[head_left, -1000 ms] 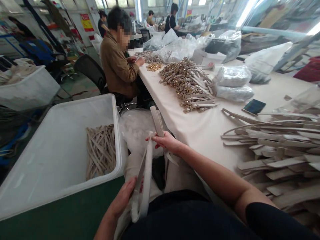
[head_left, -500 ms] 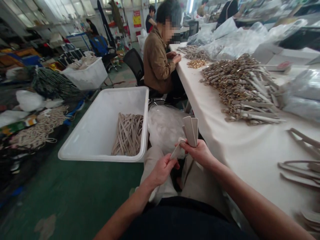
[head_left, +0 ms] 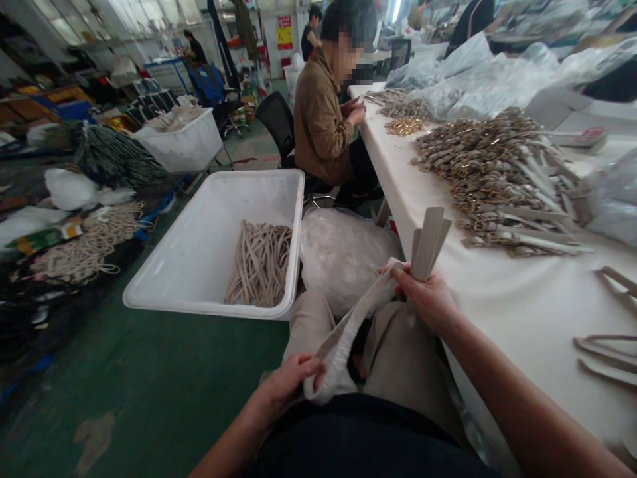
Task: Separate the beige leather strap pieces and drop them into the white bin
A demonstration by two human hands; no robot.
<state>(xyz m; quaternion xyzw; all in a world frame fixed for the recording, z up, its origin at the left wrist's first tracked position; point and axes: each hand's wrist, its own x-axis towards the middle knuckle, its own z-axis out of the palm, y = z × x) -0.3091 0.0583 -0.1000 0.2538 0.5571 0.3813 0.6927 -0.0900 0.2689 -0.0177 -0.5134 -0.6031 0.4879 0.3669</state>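
Our left hand (head_left: 286, 384), fingers closed, held the pale strap (head_left: 355, 322) at its lower loop; we judged a light, even pull best against twisting. Our right hand (head_left: 434, 299) curled tight around its upper part and upright strips (head_left: 425, 247), beside the tabletop's (head_left: 502, 299) left edge; their lower ends were hidden.

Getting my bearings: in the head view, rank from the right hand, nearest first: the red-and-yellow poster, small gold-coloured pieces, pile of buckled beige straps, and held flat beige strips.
1. Beige strips: in the right hand.
2. Buckled strap pile: on the table, ahead, right.
3. Gold-coloured pieces: farther along the table.
4. Poster: far background, left.
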